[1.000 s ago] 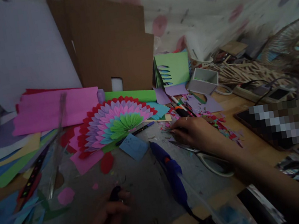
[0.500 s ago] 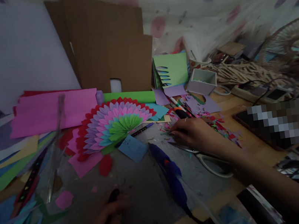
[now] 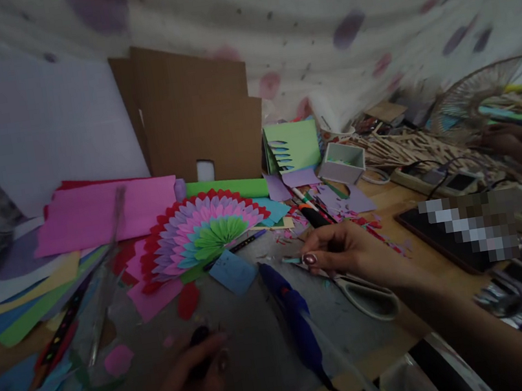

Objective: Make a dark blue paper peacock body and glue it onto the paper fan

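Observation:
My right hand [image 3: 348,251] is closed in a pinch at the right of the grey mat. A small pale-blue sliver [image 3: 292,260], apparently paper, pokes out from its fingertips. Under that hand lie scissors [image 3: 372,300] with light handles. Low in the view, my dim, blurred left hand [image 3: 185,380] curls around a small black object [image 3: 198,337] whose kind I cannot make out. Between the hands rests a blue glue gun [image 3: 292,315]. A layered paper fan [image 3: 202,233] in red, purple, pink, blue and green lies ahead, with a blue paper square [image 3: 233,271] by its edge.
Paper scraps [image 3: 374,227] litter the mat's right side beside a phone [image 3: 444,237]. A small white box [image 3: 342,162] and wooden sticks [image 3: 406,151] lie behind. Cardboard [image 3: 193,107] stands at the back; coloured sheets [image 3: 24,316] spread left. Another person's hand [image 3: 508,145] is far right.
The view has tilted up, so things sit lower. My right hand has lifted from among the scraps and turned, now pinching the pale-blue sliver. My left hand still holds the black object.

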The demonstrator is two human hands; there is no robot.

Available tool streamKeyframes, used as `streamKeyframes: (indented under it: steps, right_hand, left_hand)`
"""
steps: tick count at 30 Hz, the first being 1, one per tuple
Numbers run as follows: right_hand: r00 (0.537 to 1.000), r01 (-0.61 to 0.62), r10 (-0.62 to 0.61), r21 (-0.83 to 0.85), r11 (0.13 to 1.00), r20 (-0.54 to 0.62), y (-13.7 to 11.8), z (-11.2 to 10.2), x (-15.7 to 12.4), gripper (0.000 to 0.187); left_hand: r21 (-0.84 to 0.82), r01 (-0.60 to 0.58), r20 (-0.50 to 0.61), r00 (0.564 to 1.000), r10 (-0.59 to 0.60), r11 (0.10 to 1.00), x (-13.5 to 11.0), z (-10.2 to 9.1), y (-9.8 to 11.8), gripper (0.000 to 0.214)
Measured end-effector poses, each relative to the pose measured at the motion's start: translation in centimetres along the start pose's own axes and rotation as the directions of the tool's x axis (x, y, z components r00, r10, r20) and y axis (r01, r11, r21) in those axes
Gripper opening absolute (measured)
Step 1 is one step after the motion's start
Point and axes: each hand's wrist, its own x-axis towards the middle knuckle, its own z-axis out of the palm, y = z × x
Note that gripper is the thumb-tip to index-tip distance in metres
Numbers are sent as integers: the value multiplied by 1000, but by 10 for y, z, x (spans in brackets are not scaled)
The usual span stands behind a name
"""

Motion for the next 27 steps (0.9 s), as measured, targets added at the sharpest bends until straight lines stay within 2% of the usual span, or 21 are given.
streamKeyframes:
  steps: [3,4,6,7,10,15,19,22,27]
  right_hand:
    - [995,24,-24,9,1000,96,-22,8,-10,48]
    - [992,37,-37,2,999,124,-31,10,-14,47]
    - [985,64,-58,-27,998,165,-45,15,-20,45]
    - [981,71,-62,-47,996,183,-51,16,-23,45]
    - [968,109,-87,-86,990,234,-62,20,-29,43]
    - [953,151,-126,-72,986,274,-67,24,-30,37]
    - [951,126,-110,-38,991,290,-67,25,-28,34]
    - [953,89,-76,-31,996,294,-66,24,-27,41]
    - [966,81,-66,-47,996,251,-63,21,-25,46]
  left_hand:
    - [54,-245,66,968,241,968,18,-1,21,18]
    - [72,-294,95,953,287,953,23,0,31,18]
    - [80,-357,94,932,349,931,30,2,50,20]
    - [84,-415,106,908,406,906,32,4,58,21]
    - [92,-475,87,879,468,875,34,7,74,19]
    - [59,-495,78,868,490,867,34,4,79,11]
    - [30,-497,88,866,493,867,36,2,77,15]
    - [19,-449,61,892,447,893,34,4,73,21]
    - [-28,-343,-28,939,343,939,30,9,69,15]
